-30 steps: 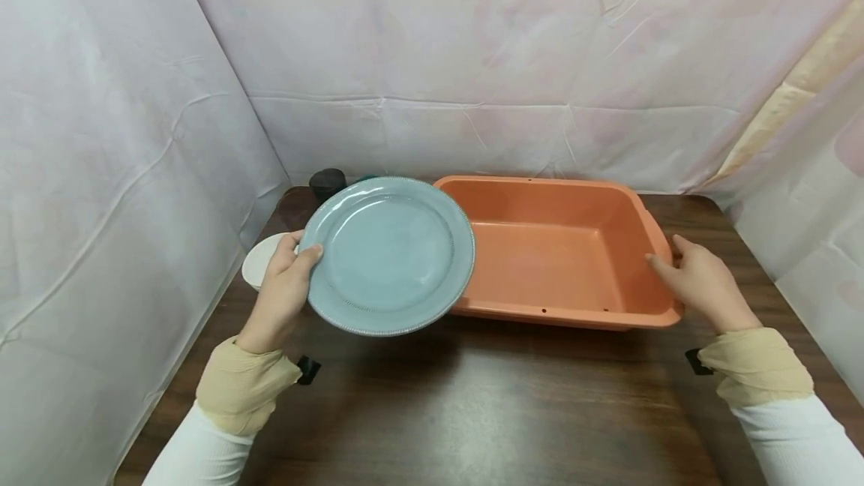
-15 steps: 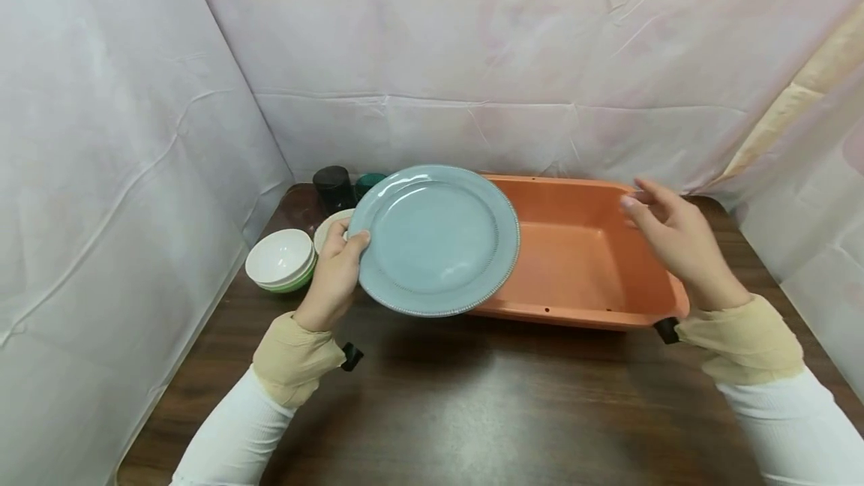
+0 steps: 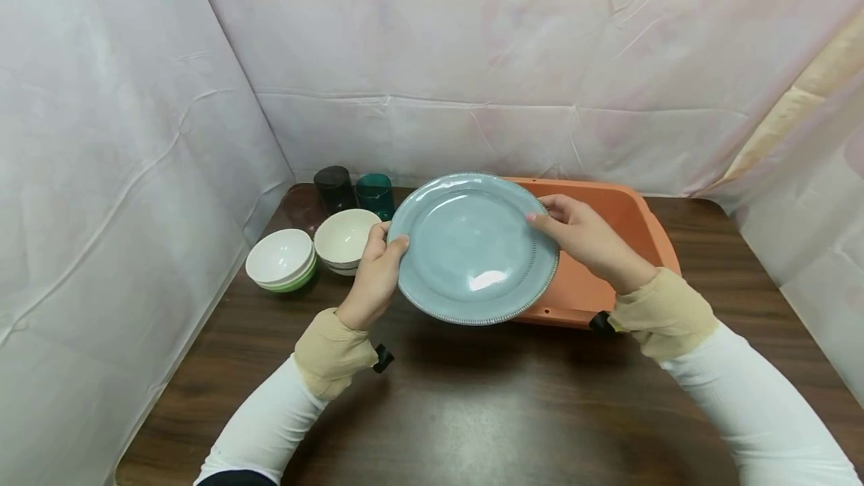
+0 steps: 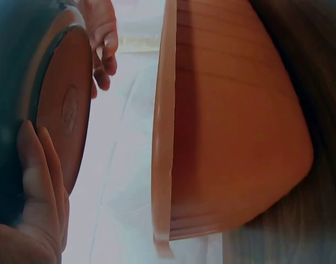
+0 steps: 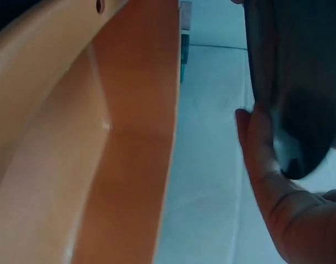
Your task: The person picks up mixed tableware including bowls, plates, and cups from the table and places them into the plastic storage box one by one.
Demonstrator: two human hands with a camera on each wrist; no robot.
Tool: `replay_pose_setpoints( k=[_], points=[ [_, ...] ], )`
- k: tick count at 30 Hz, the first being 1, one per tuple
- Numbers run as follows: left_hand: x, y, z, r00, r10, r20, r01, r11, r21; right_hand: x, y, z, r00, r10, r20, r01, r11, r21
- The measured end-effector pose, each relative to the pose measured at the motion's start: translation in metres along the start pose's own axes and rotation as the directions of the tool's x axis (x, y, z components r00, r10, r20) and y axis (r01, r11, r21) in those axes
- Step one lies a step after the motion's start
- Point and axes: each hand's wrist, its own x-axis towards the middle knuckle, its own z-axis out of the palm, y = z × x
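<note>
A blue-grey round plate (image 3: pixel 472 253) with a beaded rim is held up in the air, its upper face tilted towards the head camera. My left hand (image 3: pixel 373 276) grips its left rim, thumb on top; the left wrist view shows the fingers (image 4: pixel 41 192) spread under its brown-centred base (image 4: pixel 66 104). On the opposite side my right hand (image 3: pixel 594 235) holds the right rim, thumb over the face and fingers (image 5: pixel 261 148) beneath. Behind and below the plate, an orange plastic tub (image 3: pixel 658 235) is partly covered by it.
Two stacks of bowls, white over green (image 3: pixel 280 257) and cream (image 3: pixel 346 238), stand at left on the dark wood table (image 3: pixel 445 411). A black cup (image 3: pixel 334 187) and a teal glass (image 3: pixel 375 195) are behind them. Pale cloth (image 3: pixel 432 58) hangs around the back and sides.
The left hand has carried the plate rightwards, uncovering the bowls and glass. The right hand has left the tub's right end, moved left and taken hold of the plate's right rim.
</note>
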Motion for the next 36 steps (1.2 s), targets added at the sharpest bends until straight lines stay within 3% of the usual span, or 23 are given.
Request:
replay_pose_setpoints(
  k=[6, 12, 18, 22, 25, 27, 30, 32, 34, 36],
  points=[
    [-0.001, -0.002, 0.010, 1.000, -0.002, 0.009, 0.002, 1.000, 0.003, 0.011, 0.002, 0.009, 0.999, 0.010, -0.034, -0.004, 0.986, 0.168],
    [-0.001, -0.003, 0.012, 0.999, 0.015, 0.031, -0.014, 0.999, -0.036, 0.014, 0.000, 0.011, 0.991, 0.008, -0.131, 0.012, 0.989, 0.146],
    [0.001, -0.003, 0.005, 0.998, 0.003, 0.067, 0.003, 0.996, -0.092, 0.015, -0.001, 0.007, 0.986, -0.016, -0.167, 0.044, 0.986, 0.163],
    [0.004, -0.003, 0.000, 0.999, 0.044, 0.009, -0.043, 0.996, -0.078, 0.017, 0.002, -0.002, 0.976, -0.001, -0.219, 0.036, 0.987, 0.157],
    [0.007, -0.006, -0.004, 0.994, 0.087, -0.061, -0.088, 0.996, -0.011, 0.020, 0.006, -0.010, 0.967, 0.018, -0.255, 0.021, 0.988, 0.151],
    [0.010, -0.011, -0.006, 0.991, 0.108, -0.082, -0.104, 0.994, 0.044, 0.023, 0.009, -0.016, 0.963, 0.029, -0.268, 0.008, 0.990, 0.138],
    [0.012, -0.025, -0.008, 0.994, 0.090, -0.067, -0.082, 0.990, 0.115, 0.027, 0.014, -0.021, 0.961, 0.042, -0.274, -0.012, 0.994, 0.109],
    [0.014, -0.038, -0.009, 0.998, 0.053, -0.044, -0.046, 0.990, 0.137, 0.030, 0.018, -0.023, 0.962, 0.041, -0.270, -0.019, 0.996, 0.086],
    [0.021, -0.061, -0.012, 1.000, 0.020, -0.023, -0.015, 0.985, 0.169, 0.033, 0.022, -0.025, 0.964, 0.033, -0.265, -0.017, 0.998, 0.061],
    [0.024, -0.070, -0.010, 1.000, -0.028, -0.011, 0.030, 0.982, 0.184, 0.036, 0.026, -0.025, 0.967, 0.024, -0.254, -0.016, 0.999, 0.033]
  ],
)
